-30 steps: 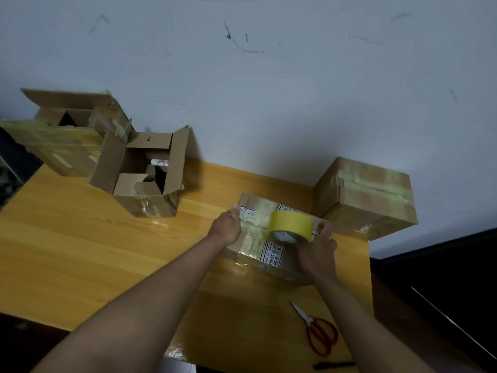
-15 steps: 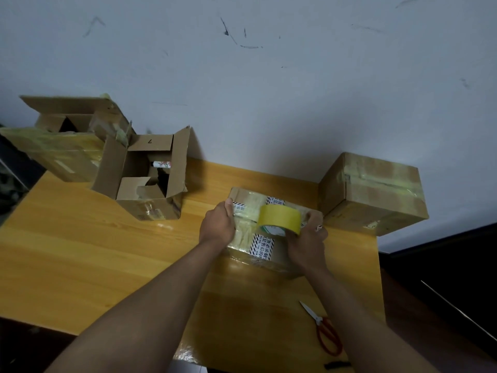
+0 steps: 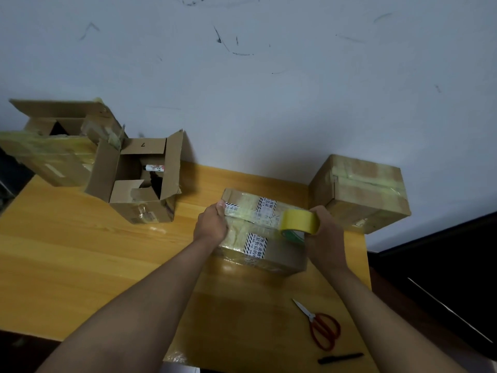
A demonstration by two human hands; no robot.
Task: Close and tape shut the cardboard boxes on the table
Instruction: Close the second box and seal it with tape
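- The flat cardboard box sits on the wooden table, toward the far right part near the wall, flaps down and covered in shiny clear tape plus strips with black-and-white hatching and print I can't read.
- Left hand is on the box's left end, thumb up on top and fingers curled over the edge — the fingertips themselves are tucked out of sight, so how hard it's gripping is anyone's guess.
- Right hand is wrapped around a yellow tape roll at the box's right end. The roll stands on edge, touching the box top; the hand hides its far side, and I can't make out a loose strip against all that old tape.
- Sealed box sits just beside it on the right, against the wall, taped over the top seam — its right corner hangs past the table edge.
- Open box at the back left, flaps up; something with a white label lies inside, too dark to tell what.
- Behind that, another open box, partly cut off by the left edge.
- Red-handled scissors lie near the right forearm, and a black pen closer to the table's near edge.
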